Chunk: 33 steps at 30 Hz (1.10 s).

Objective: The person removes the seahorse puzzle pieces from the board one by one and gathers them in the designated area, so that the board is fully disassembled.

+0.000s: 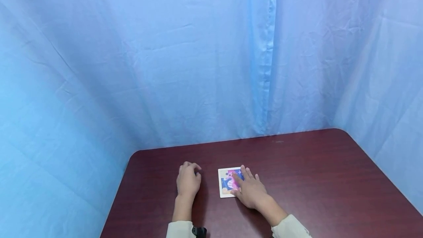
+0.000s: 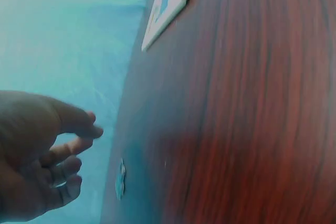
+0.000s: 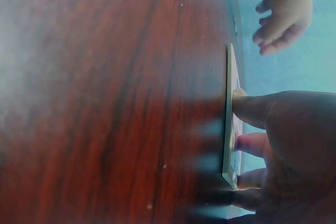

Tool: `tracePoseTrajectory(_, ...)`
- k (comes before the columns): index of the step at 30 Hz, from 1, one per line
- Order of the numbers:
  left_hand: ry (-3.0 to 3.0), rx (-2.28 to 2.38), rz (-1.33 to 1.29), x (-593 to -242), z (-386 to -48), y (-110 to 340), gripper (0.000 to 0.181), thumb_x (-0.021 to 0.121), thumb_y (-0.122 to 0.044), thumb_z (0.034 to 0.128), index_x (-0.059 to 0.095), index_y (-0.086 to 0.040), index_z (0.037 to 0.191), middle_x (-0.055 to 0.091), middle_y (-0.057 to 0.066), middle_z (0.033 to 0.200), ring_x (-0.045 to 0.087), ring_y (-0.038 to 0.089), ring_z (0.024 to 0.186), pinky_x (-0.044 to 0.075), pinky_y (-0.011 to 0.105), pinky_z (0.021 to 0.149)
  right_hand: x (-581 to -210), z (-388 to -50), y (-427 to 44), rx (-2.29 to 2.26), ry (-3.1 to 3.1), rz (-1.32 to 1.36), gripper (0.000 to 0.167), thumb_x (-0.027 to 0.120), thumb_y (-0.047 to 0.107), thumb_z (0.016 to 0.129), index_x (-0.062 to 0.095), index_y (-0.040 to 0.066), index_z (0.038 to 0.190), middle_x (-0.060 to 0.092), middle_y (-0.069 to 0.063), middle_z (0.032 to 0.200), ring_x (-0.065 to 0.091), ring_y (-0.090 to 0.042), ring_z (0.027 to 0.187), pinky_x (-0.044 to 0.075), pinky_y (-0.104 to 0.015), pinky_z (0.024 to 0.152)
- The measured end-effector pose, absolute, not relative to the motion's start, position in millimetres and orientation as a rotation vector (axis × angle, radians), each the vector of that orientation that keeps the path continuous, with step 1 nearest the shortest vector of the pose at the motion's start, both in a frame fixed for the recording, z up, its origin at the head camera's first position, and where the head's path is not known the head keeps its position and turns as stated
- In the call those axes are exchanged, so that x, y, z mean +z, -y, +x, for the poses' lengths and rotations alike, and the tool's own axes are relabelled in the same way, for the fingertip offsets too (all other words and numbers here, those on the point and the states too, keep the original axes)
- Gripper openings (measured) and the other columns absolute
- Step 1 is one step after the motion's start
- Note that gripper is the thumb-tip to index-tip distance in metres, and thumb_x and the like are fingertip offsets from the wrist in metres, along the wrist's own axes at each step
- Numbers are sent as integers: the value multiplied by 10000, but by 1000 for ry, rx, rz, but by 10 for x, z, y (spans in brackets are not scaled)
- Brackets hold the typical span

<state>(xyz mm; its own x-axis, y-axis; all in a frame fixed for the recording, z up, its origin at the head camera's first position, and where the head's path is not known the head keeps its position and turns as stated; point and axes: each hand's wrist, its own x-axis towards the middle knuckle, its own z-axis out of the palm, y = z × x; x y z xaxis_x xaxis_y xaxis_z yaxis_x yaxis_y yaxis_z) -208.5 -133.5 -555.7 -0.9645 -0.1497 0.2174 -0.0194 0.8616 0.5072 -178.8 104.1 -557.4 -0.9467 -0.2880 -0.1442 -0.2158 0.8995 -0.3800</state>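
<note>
A small square jigsaw puzzle (image 1: 226, 184) in a white frame lies flat on the table, with a pink sea creature on a blue and cream ground. My right hand (image 1: 252, 191) rests on its right side, fingers spread, the thumb (image 3: 252, 109) and fingertips touching its face and hiding part of the picture. To the left of the puzzle, my left hand (image 1: 188, 180) hovers above the table with loosely bent fingers and nothing between them. Below it, a small flat piece with a wavy edge (image 2: 121, 179) lies on the tabletop, mostly hidden from the head view.
The dark red-brown wooden table (image 1: 314, 172) has rounded far corners. Blue curtains (image 1: 198, 65) hang behind it and along both sides. A black strap (image 1: 199, 231) sits at the left sleeve cuff.
</note>
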Motion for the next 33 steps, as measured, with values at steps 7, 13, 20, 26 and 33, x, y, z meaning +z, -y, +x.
tracePoseTrajectory(7,2810,-855,-55,-5565,-2049,1129,61,801,-117,904,793,-159,948,672,26,1021,631,229,987,564,441,829,-5606,-1788,-1037,-523,-2880,-389,633,655,427,1026,506,151,1576,278,-269,1717,297,-465,1595,286,-686,1240)
tracePoseTrajectory(13,2883,-877,-139,-5596,-2017,999,125,829,-185,908,807,-149,1025,655,-6,1004,613,152,922,568,396,828,-5626,-1793,-1037,-528,-2880,-388,625,656,420,1026,515,146,1570,282,-277,1712,302,-468,1592,292,-689,1235)
tracePoseTrajectory(20,2953,-846,-223,-5601,-1972,897,301,853,-206,887,810,-91,1162,648,18,1000,576,117,859,546,339,777,-5626,-1792,-1034,-522,-2887,-399,620,658,420,1025,523,144,1563,293,-282,1706,313,-474,1585,300,-692,1228)
tracePoseTrajectory(26,2986,-820,-245,-5626,-1960,840,299,862,-181,882,819,-86,1162,642,33,982,542,111,824,519,313,736,-5630,-1786,-1030,-514,-2896,-406,622,657,425,1026,525,138,1561,297,-287,1702,315,-472,1584,303,-694,1226)
tracePoseTrajectory(33,2984,-799,-258,-5616,-1975,804,227,846,-149,890,836,-99,1111,652,38,986,607,156,851,560,368,775,-5608,-1805,-1033,-507,-2884,-398,616,642,423,1035,513,150,1572,274,-274,1716,299,-470,1592,291,-694,1232)
